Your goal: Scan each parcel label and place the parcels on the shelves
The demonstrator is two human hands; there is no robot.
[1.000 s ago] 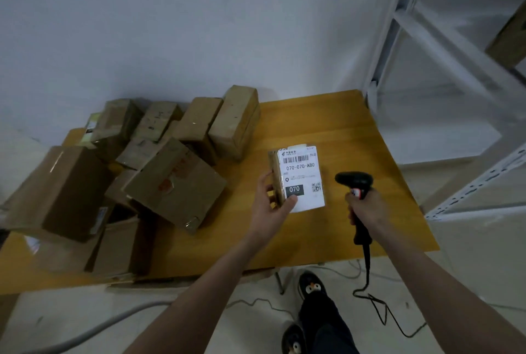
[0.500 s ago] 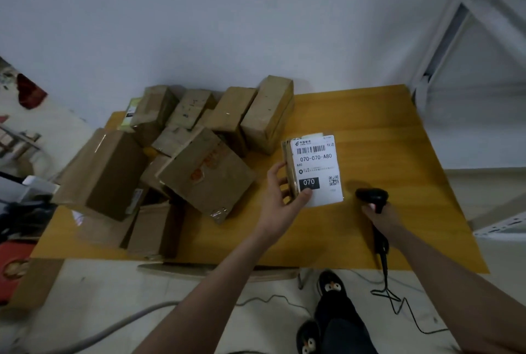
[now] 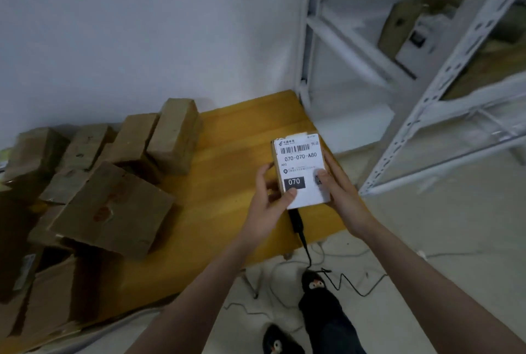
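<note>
White metal shelves [image 3: 427, 103] at right, now filling far more of the view than a second ago. Wooden counter [image 3: 227, 211] below, brown parcels [image 3: 113, 211] heaped at its left end. Labelled parcel [image 3: 300, 171] raised above counter's right edge, held from both sides: left hand [image 3: 267, 205] curled round left edge, right hand [image 3: 341, 197] gripping right edge, thumb on label. Scanner [image 3: 296, 222], released by right hand, lying on counter under parcel. Likely scan complete; shelving next.

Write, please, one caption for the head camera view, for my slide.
Both hands, left hand and right hand, hold labelled parcel above table; scanner lies below.
</note>
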